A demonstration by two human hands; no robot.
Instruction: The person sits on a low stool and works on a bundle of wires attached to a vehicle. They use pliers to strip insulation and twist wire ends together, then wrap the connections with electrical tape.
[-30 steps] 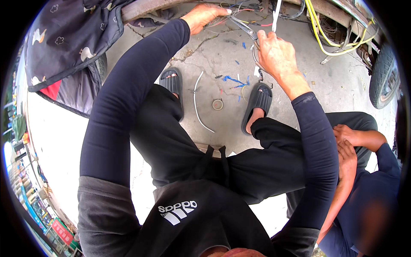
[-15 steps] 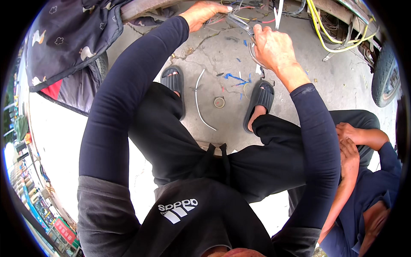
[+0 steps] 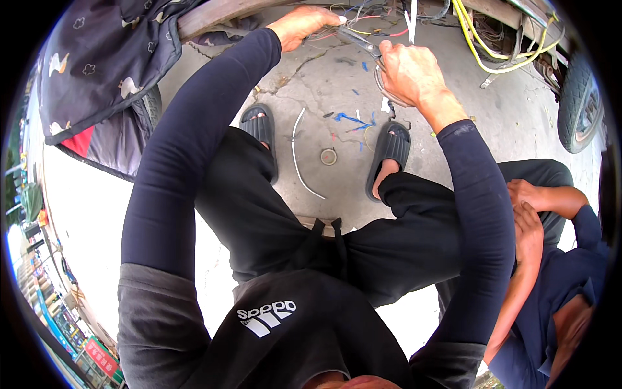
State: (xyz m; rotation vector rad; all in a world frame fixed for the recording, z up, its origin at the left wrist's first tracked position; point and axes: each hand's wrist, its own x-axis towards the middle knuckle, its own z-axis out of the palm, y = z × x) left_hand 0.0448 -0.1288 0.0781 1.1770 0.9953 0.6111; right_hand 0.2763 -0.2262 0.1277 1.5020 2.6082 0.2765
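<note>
At the far edge, pliers (image 3: 360,40) are gripped in my right hand (image 3: 414,72), its fingers wrapped round the handles. Their long metal jaws point up and left, to the fingertips of my left hand (image 3: 302,26). That hand is closed in a pinch among thin coloured wires (image 3: 392,34), apparently on one of them; the exact pinch point is small and partly hidden. A white strip (image 3: 413,24) stands up just beyond my right hand.
On the concrete floor lie a pale tube (image 3: 297,152), a tape roll (image 3: 328,157) and blue scraps (image 3: 353,119). Yellow cables (image 3: 468,39) hang by a wheel (image 3: 580,107) at right. A padded cover (image 3: 107,65) is at left. Another person's hands (image 3: 528,207) rest close by my right arm.
The view has shifted slightly, so most things sit a little further left. Both hands keep nearly the same pose, with the pliers still at the wires.
</note>
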